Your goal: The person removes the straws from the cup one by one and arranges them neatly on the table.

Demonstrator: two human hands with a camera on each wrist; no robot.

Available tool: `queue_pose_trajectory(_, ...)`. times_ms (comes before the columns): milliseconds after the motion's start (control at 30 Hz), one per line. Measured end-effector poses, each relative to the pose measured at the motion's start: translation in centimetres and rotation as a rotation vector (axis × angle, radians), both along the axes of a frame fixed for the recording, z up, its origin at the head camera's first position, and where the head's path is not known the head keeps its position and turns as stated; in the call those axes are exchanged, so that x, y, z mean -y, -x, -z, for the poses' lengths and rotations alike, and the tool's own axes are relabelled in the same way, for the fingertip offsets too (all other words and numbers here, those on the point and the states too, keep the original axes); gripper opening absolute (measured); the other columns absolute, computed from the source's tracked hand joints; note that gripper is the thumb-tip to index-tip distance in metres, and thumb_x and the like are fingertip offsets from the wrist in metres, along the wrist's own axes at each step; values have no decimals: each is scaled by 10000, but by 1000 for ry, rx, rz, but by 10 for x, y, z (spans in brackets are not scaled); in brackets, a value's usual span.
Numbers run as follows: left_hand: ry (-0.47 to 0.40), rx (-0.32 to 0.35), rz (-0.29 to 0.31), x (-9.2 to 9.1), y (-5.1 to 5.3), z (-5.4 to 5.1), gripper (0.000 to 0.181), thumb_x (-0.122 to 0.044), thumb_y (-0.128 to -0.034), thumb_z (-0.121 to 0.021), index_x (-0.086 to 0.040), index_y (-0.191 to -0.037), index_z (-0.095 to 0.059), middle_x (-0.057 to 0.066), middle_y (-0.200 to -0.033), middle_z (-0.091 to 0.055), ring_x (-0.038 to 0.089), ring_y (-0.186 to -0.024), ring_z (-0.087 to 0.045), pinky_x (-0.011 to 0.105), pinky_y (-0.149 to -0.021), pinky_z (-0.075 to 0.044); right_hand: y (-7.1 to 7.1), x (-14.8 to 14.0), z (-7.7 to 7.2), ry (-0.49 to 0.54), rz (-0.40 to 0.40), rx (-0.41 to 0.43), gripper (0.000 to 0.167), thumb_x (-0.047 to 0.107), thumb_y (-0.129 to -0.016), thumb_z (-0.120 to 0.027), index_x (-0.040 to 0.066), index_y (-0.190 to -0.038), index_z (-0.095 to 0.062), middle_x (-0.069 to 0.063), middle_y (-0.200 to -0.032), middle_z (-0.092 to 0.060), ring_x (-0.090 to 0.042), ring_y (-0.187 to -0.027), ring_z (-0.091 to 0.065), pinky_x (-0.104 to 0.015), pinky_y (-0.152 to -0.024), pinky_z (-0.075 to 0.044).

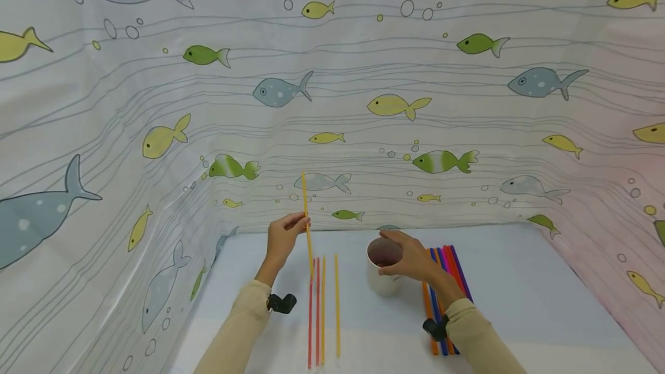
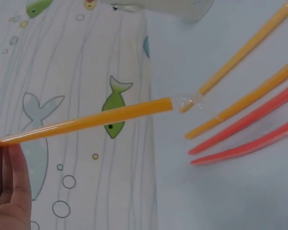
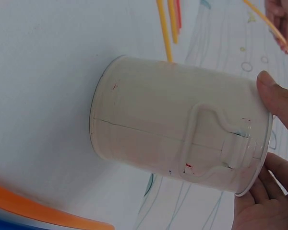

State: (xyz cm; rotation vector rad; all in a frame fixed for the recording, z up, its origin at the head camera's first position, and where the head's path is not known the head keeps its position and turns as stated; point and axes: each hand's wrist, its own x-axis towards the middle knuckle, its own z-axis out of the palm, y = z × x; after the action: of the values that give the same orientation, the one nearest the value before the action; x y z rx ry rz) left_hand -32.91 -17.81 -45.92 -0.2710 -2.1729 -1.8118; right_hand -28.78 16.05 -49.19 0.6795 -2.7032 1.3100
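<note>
My left hand [image 1: 283,238] pinches a yellow-orange drinking straw [image 1: 306,206] near its middle and holds it up, tilted, above the table. A loose clear wrapper end [image 2: 185,102] shows at one tip in the left wrist view. Below it lie two red straws [image 1: 310,328] and two yellow straws [image 1: 337,305], side by side. My right hand [image 1: 415,260] grips the rim of a cream-coloured mug [image 1: 382,281], thumb on one side and fingers on the other. Its side handle [image 3: 188,139] shows in the right wrist view. The mug's bottom inside is hard to make out.
To the right, partly behind my right forearm, lies a row of thicker coloured sticks [image 1: 457,267] in orange, blue, magenta and red. The white table [image 1: 525,281] ends at a fish-print curtain [image 1: 343,154] behind and on both sides.
</note>
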Motion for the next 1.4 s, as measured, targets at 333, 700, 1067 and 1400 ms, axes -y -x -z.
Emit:
queue_pose_trajectory(333, -65, 126, -16, 14, -11, 30, 220, -139, -905, -712, -4, -1078, -721, 151, -984, -722, 276, -882, -708, 298, -757, -591, 0, 1, -1, 1, -2, 11, 919, 386, -655, -911, 197, -1443, -477, -11, -1433, -492, -274, -1214, -494, -533, -957, -486)
queue_pose_trajectory(700, -75, 212, -25, 20, -24, 54, 224, -149, -930, -682, 16, -1078, -715, 148, -972, -719, 243, -878, -704, 293, -756, -591, -2, -1, -3, 17, 6, 40, 927, 419, -653, -904, 208, -1447, -473, -13, -1437, -485, -331, -1224, -482, -574, -942, -483)
queue_pose_trajectory(1067, -62, 258, -27, 22, -34, 76, 261, -153, -924, -692, 58, -1077, -698, 218, -992, -701, 269, -865, -701, 296, -736, -595, -2, 0, -2, 18, 2, 39, 933, 425, -655, -902, 197, -1449, -469, -25, -1438, -485, -326, -1225, -487, -572, -943, -485)
queue_pose_trajectory(1400, -24, 298, -18, 28, -45, 95, 323, -154, -936, -676, 115, -1114, -660, 232, -997, -692, 366, -895, -683, 326, -728, -599, -1, 1, -1, 10, 4, 39, 931, 413, -655, -905, 199, -1449, -469, -22, -1440, -485, -334, -1242, -479, -571, -955, -477)
